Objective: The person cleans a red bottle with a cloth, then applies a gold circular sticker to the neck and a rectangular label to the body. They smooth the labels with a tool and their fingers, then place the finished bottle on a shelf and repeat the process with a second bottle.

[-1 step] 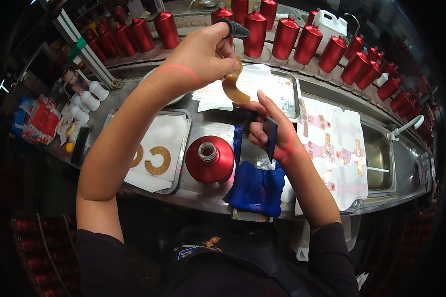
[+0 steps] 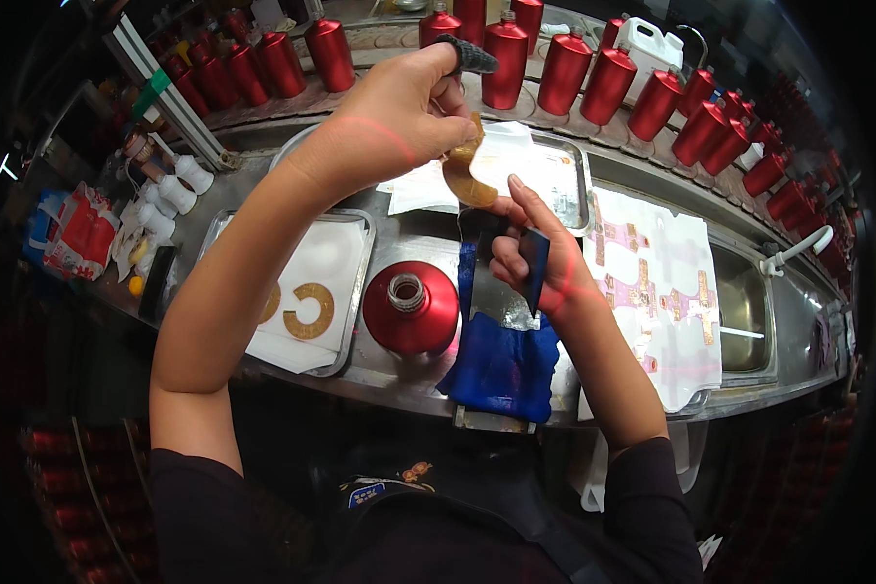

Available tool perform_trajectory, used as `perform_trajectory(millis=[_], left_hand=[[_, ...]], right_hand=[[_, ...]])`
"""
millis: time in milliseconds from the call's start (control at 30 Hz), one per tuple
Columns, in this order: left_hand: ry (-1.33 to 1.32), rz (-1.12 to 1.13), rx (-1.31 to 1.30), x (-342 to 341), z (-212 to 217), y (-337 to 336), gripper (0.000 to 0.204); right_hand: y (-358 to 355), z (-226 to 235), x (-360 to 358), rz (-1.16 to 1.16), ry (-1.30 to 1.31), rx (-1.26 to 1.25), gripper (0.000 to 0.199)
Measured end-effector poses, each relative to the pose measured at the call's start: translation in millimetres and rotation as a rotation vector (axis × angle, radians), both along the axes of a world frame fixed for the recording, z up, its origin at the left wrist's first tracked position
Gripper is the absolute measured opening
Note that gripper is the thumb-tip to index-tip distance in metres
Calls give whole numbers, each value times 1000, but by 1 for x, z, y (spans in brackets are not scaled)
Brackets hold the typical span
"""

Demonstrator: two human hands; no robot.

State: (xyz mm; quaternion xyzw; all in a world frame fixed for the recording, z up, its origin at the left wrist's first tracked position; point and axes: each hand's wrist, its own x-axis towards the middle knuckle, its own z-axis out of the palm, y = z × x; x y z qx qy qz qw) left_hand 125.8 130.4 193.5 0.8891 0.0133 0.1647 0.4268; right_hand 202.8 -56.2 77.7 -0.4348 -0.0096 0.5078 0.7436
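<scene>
My left hand (image 2: 414, 107), with a dark sleeve on one finger, pinches a gold C-shaped label (image 2: 469, 175) in the air over the bench. The raised index finger of my right hand (image 2: 545, 258) meets the label's lower end. Its other fingers curl round a flat dark-blue piece (image 2: 533, 271), perhaps a scraper; the grip partly hides it. Below stands an open-necked red bottle (image 2: 411, 316), upright. Right of it lies a wet-looking blue cloth (image 2: 506, 365). More gold C-shaped labels (image 2: 309, 311) lie on white sheets in a metal tray (image 2: 365, 255) at left.
Red bottles (image 2: 565, 73) line the slatted conveyor (image 2: 409, 92) at the back. At right, a white sheet (image 2: 676, 321) carries gold and pink labels, beside a sink (image 2: 749, 341) with a white tap (image 2: 798, 248). White pump-like parts (image 2: 175, 195) stand far left by a metal post (image 2: 165, 88).
My left hand and the label have shifted very slightly to the right. The right hand keeps its hold and its finger stays at the label.
</scene>
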Motion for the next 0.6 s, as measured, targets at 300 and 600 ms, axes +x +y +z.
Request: perform_trajectory(millis=[300, 600], left_hand=[[-37, 28, -283, -60, -2, -51, 40], [-322, 373, -603, -165, -60, -120, 49]], right_hand=[[-35, 27, -43, -199, -490, 131, 18], [-74, 29, -103, -203, -806, 211, 39]])
